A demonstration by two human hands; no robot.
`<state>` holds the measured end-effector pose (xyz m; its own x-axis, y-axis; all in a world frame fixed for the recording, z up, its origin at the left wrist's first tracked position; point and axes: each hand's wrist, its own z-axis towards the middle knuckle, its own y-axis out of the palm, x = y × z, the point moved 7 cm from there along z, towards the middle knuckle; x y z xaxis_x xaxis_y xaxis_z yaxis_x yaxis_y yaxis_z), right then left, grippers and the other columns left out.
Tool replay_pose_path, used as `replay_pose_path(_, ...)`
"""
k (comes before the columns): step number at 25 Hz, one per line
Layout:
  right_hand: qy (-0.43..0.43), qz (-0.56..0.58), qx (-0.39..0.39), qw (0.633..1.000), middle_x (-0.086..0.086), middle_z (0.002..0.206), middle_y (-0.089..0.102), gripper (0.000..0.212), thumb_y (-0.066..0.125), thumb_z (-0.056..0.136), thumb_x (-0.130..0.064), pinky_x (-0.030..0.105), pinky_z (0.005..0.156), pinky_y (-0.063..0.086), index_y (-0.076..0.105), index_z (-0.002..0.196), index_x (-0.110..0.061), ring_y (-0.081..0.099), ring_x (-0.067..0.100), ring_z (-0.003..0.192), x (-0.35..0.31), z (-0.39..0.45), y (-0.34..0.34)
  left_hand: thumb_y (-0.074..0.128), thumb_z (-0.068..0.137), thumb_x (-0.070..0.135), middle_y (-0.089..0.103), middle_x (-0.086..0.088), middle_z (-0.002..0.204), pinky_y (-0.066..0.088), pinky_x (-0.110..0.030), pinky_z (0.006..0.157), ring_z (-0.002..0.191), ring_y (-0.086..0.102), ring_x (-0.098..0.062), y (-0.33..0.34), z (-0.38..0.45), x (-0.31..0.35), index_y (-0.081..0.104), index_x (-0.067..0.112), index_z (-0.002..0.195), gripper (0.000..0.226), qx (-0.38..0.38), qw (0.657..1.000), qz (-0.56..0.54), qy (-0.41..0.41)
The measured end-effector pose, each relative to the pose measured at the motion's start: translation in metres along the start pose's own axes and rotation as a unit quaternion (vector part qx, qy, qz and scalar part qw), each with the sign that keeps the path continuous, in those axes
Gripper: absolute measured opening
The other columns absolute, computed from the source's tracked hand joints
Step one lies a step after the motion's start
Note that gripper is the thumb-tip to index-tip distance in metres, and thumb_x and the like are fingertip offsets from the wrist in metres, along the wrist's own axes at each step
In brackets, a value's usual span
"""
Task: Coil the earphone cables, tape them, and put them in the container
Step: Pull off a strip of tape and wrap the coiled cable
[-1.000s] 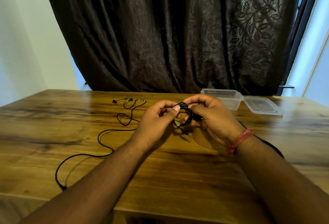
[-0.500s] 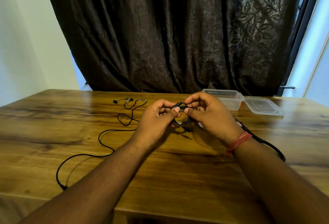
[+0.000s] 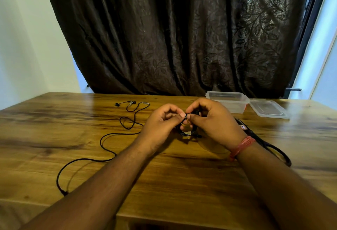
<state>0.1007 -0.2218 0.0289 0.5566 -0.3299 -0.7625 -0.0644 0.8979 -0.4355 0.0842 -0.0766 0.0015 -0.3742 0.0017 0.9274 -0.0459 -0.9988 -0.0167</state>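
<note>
A small black coiled earphone cable [image 3: 186,132] hangs between my hands just above the wooden table [image 3: 164,184]. My left hand [image 3: 162,125] and my right hand [image 3: 213,125] both pinch the top of the coil, thumbs touching. Most of the coil is hidden by my fingers; its plug pokes out at the lower right. A second black earphone cable [image 3: 109,134] lies uncoiled on the table to the left, earbuds at its far end. A clear plastic container [image 3: 228,100] stands open behind my right hand.
The container's clear lid [image 3: 268,109] lies flat to the right of it. Black-handled scissors [image 3: 264,142] lie under my right wrist. A dark curtain [image 3: 173,34] hangs behind the table. The table's front edge runs close to my forearms.
My hands have drawn closer together and dropped slightly, so the coil is now more covered by my fingers. The loose cable on the left has not moved.
</note>
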Motion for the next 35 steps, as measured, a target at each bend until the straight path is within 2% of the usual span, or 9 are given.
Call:
replay_pose_path(3,-0.001,0.017,0.001,1.0,0.008,0.084,0.073,0.011,0.072,0.084,-0.018,0.052,0.076,0.058,0.068,0.086,-0.028,0.071,0.03,0.08,0.001,0.001,0.0,0.06,0.091,0.0,0.07,-0.013,0.08,0.056,-0.028,0.069,0.071,0.068,-0.019,0.001,0.001,-0.003,0.061,0.004,0.093,0.004,0.0,0.998,-0.057,-0.026)
replay_pose_path(6,0.016,0.061,-0.008,0.998,0.009,0.075,0.072,0.007,0.07,0.087,-0.011,0.033,0.063,0.055,0.069,0.09,-0.017,0.07,0.021,0.069,0.001,0.0,-0.001,0.059,0.091,0.0,0.069,-0.015,0.081,0.056,-0.032,0.071,0.074,0.067,-0.023,-0.001,0.001,-0.007,0.061,0.005,0.091,0.005,0.008,0.995,-0.088,-0.053)
replay_pose_path(8,0.026,0.079,-0.015,0.996,0.006,0.071,0.07,0.006,0.07,0.088,-0.007,0.023,0.061,0.052,0.069,0.092,-0.011,0.068,0.014,0.066,0.001,-0.001,-0.001,0.057,0.092,0.001,0.069,-0.016,0.083,0.055,-0.037,0.075,0.075,0.067,-0.023,-0.002,0.001,-0.01,0.062,0.006,0.091,0.007,0.004,0.992,-0.105,-0.075)
replay_pose_path(12,0.024,0.048,-0.019,0.998,0.011,0.084,0.074,0.008,0.073,0.086,-0.014,0.046,0.08,0.059,0.073,0.089,-0.021,0.072,0.026,0.08,0.004,0.0,0.0,0.057,0.094,0.008,0.068,-0.018,0.087,0.057,-0.034,0.072,0.075,0.068,-0.022,0.002,-0.001,-0.012,0.061,0.006,0.095,0.004,-0.026,0.984,-0.14,-0.103)
replay_pose_path(14,0.024,0.043,-0.024,0.998,0.009,0.086,0.074,0.008,0.073,0.085,-0.017,0.051,0.083,0.058,0.073,0.088,-0.024,0.072,0.028,0.083,0.005,0.0,0.001,0.059,0.094,0.01,0.068,-0.017,0.087,0.057,-0.032,0.071,0.074,0.067,-0.021,0.004,-0.001,-0.012,0.061,0.006,0.098,0.006,-0.03,0.985,-0.134,-0.105)
replay_pose_path(20,0.018,0.024,-0.021,0.999,0.003,0.084,0.074,0.01,0.073,0.085,-0.016,0.042,0.078,0.06,0.072,0.086,-0.025,0.072,0.019,0.08,0.002,-0.001,-0.001,0.059,0.09,-0.001,0.07,-0.013,0.081,0.057,-0.032,0.074,0.073,0.067,-0.02,0.005,-0.002,-0.011,0.06,0.005,0.096,0.008,-0.041,0.987,-0.118,-0.104)
replay_pose_path(27,0.022,0.025,0.002,0.999,0.0,0.083,0.073,0.005,0.07,0.089,-0.019,0.038,0.079,0.059,0.071,0.089,-0.024,0.071,0.015,0.08,0.003,0.0,-0.003,0.059,0.091,0.0,0.071,-0.014,0.085,0.056,-0.037,0.08,0.072,0.068,-0.018,0.007,-0.001,-0.011,0.058,0.007,0.095,0.009,-0.043,0.985,-0.132,-0.101)
replay_pose_path(31,0.025,0.038,0.039,0.998,0.001,0.089,0.073,0.003,0.07,0.088,-0.02,0.037,0.082,0.058,0.072,0.09,-0.02,0.07,0.018,0.085,0.003,0.0,-0.01,0.061,0.09,0.002,0.073,-0.013,0.087,0.057,-0.032,0.073,0.071,0.066,-0.017,0.007,0.0,-0.011,0.06,0.009,0.095,0.009,-0.042,0.985,-0.13,-0.104)
replay_pose_path(35,0.024,0.033,0.034,0.999,0.0,0.088,0.073,0.002,0.071,0.087,-0.02,0.039,0.083,0.058,0.072,0.088,-0.022,0.07,0.018,0.084,0.001,-0.001,-0.009,0.061,0.09,0.0,0.072,-0.015,0.085,0.057,-0.028,0.068,0.068,0.066,-0.017,0.006,0.0,-0.01,0.059,0.007,0.095,0.008,-0.032,0.987,-0.133,-0.09)
